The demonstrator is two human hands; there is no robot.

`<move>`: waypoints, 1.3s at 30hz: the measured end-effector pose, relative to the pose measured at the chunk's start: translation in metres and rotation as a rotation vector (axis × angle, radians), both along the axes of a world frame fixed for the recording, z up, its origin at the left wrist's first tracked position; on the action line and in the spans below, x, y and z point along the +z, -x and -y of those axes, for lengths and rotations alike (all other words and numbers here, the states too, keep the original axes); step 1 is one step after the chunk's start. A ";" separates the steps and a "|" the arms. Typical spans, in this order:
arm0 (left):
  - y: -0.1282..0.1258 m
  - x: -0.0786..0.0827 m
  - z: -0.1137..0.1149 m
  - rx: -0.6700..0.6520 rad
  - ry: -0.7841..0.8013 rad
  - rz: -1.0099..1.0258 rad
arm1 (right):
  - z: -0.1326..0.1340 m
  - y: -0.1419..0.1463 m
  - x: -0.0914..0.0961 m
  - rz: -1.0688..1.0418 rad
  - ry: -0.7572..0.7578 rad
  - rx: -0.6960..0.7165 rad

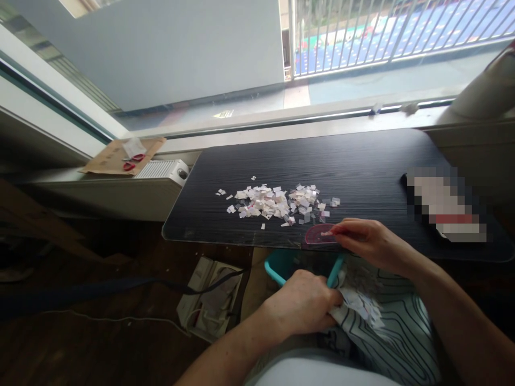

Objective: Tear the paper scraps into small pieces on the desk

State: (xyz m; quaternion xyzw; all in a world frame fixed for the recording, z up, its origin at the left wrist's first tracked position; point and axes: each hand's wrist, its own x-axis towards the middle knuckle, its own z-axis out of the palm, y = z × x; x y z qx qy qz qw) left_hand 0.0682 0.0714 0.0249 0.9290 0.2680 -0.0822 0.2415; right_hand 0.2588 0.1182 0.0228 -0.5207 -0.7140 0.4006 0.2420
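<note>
My left hand (pixel 302 303) is closed at the near rim of a turquoise plastic tub (pixel 275 272) below the table edge; its fingertips are hidden and also meet pale fabric. At the table's front edge, my right hand (pixel 364 238) pinches the right end of a flat, see-through pink piece with a rounded outline, like a protractor (pixel 316 235). Beyond it spreads a loose pile of small white and clear cut scraps (pixel 267 201). More paper scraps (pixel 364 305) lie on the striped cloth (pixel 396 321) over my lap.
The dark table (pixel 350 155) stands against the windowsill. A blurred-out object (pixel 446 206) lies at its right. Red-handled scissors (pixel 132 162) rest on brown cardboard (pixel 107 155) at left, beside a white radiator (pixel 161 169). An opened box (pixel 213 300) and a cable (pixel 132 320) are on the floor.
</note>
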 end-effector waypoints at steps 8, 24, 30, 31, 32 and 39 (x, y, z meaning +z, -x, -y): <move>0.000 -0.002 0.001 0.001 -0.019 0.013 | 0.003 0.000 0.005 -0.014 -0.013 -0.047; 0.000 0.000 0.000 -0.004 -0.017 -0.004 | 0.003 0.000 0.002 0.016 -0.056 0.046; 0.001 0.000 0.001 -0.003 -0.037 0.005 | -0.018 0.003 -0.005 0.088 -0.310 -0.096; 0.001 -0.001 0.002 -0.001 -0.039 0.008 | -0.020 0.003 -0.005 0.102 -0.329 -0.092; 0.001 -0.001 0.002 0.002 -0.043 0.011 | -0.020 0.003 -0.005 0.115 -0.333 -0.080; 0.001 -0.003 0.001 0.000 -0.047 0.017 | -0.012 -0.001 0.000 0.131 -0.277 -0.063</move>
